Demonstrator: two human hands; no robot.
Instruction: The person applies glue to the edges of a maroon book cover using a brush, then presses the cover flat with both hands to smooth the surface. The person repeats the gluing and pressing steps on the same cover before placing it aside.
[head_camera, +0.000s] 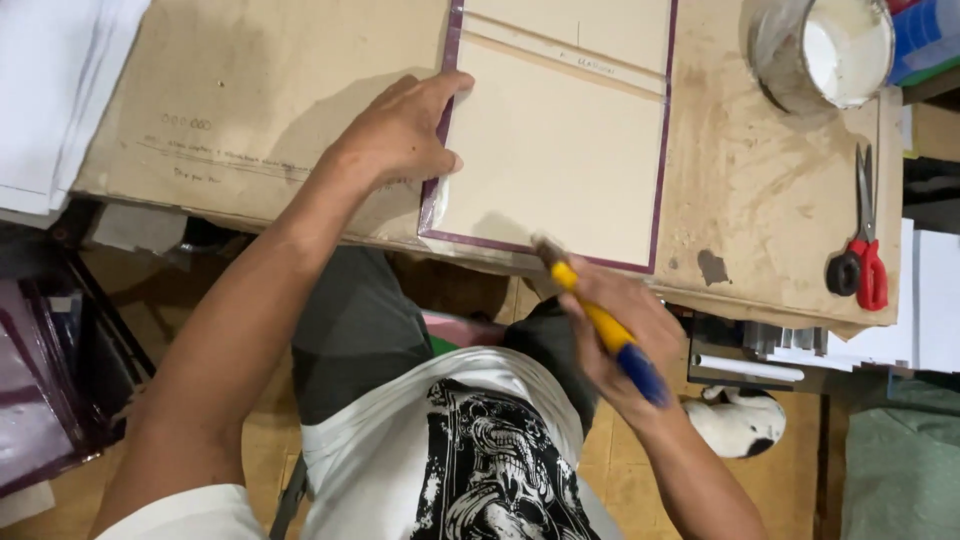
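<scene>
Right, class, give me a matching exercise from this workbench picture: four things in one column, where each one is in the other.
Things:
1. scissors
2. tin of white paste
3. yellow and blue knife
4. cardboard cover

Places:
a. in the right hand
b. under the left hand
c. bench's far right corner
d. bench's right edge

Pairs: 1-d, 2-c, 3-a, 4-b

Board cover (555, 150): flat rectangular panels of pale beige board, edged in dark purple along left, right and near sides; a narrow strip crosses it near the far end. Lies flat on the surface.

Brush (600, 320): handle yellow, blue at the rear; tip at the cover's near edge, angled.
</scene>
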